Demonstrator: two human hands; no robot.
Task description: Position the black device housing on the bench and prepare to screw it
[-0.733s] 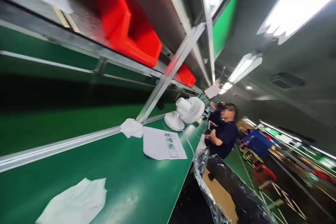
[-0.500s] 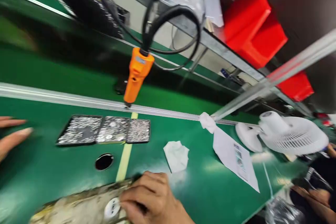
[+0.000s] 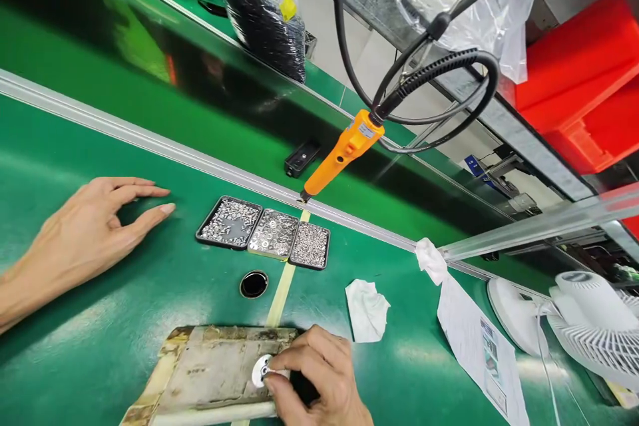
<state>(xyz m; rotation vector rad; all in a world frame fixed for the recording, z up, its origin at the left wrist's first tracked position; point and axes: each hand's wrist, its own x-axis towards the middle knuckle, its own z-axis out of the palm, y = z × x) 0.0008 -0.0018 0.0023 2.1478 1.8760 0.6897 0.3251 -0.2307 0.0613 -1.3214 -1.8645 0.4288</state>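
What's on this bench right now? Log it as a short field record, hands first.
left hand: open, resting flat on the green bench top, holding nothing
right hand: fingers pinching a small white round part
under the part: worn board
screws: three trays in a row behind the board
tool: orange electric screwdriver hanging on its cable, tip down
nearby: round hole, crumpled white cloth, paper sheet, white fan

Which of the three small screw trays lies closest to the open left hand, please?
The largest tray, at the left end of the row. It lies nearest the left hand, whose fingers point towards it; the other two trays sit farther right.
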